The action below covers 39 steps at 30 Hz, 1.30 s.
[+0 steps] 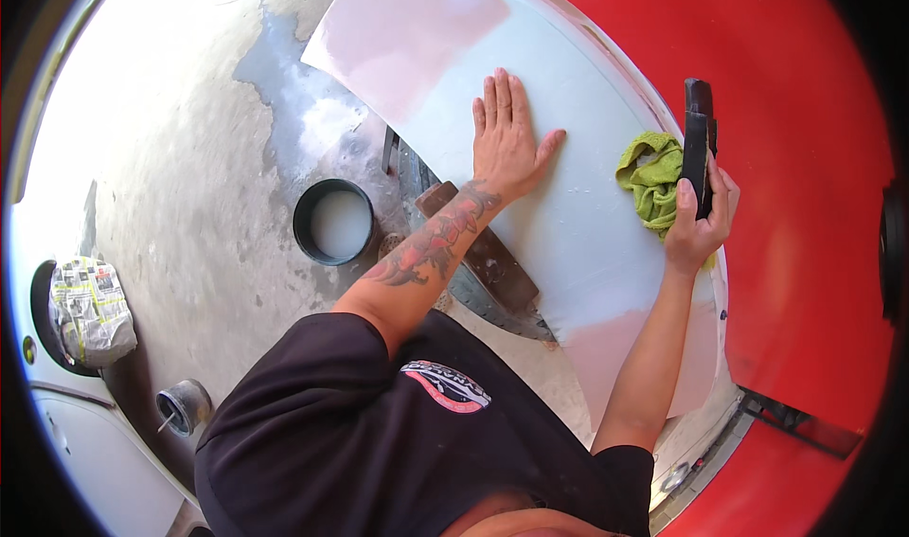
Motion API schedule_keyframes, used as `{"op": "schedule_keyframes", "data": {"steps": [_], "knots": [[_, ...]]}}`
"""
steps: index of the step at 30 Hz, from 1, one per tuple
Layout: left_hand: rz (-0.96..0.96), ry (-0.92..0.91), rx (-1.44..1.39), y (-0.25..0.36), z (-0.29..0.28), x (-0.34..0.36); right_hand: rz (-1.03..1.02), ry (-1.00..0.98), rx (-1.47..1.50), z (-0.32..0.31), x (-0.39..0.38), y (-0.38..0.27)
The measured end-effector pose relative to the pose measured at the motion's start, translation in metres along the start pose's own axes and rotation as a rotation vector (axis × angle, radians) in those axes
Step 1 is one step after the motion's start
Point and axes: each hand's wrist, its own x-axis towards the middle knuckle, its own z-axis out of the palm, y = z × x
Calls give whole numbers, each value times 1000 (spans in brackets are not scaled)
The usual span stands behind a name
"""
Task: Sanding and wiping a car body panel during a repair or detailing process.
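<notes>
A pale blue-white curved panel (578, 224) with pink patches lies beneath both hands. My left hand (511, 144) rests flat on its upper middle, fingers stretched out, holding nothing. My right hand (705, 220) grips a long black block (698, 125) near the panel's right edge, held upright in the picture. A crumpled green cloth (649, 182) lies on the panel just left of that block. A brown wooden piece (497, 267) shows under the panel's left edge, partly hidden by my left forearm.
A dark bucket of milky liquid (331, 220) stands on the concrete floor (208, 205), and a small metal can (185, 409) at lower left. A white car body (90, 456) with a newspaper-covered wheel (90, 310) is at far left. A red vehicle body (805, 253) fills the right.
</notes>
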Motion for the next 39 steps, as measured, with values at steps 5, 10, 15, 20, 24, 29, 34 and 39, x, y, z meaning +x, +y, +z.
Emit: {"op": "schedule_keyframes", "data": {"steps": [5, 10, 15, 20, 24, 29, 34, 39], "knots": [[-259, 219, -112, -56, -20, 126, 24, -21, 3, -1, -1, -2], [-466, 384, -33, -153, -38, 234, 41, 25, -18, -2, -8, 4], [-553, 209, 39, -254, -65, 316, 55, 62, -40, -4, -17, 14], [-510, 279, 7, -241, -62, 318, 104, 121, -11, -3, -21, 11], [-391, 195, 206, -235, -52, 297, 70, 105, -12, 3, -14, 10], [-432, 309, 23, -173, -27, 254, 72, 108, 24, 4, -12, 6], [-330, 330, -116, -108, -22, 208, 61, 100, 37, 5, -10, 6], [-232, 302, -129, -58, -19, 163, 47, 77, -6, 4, -6, -1]]}}
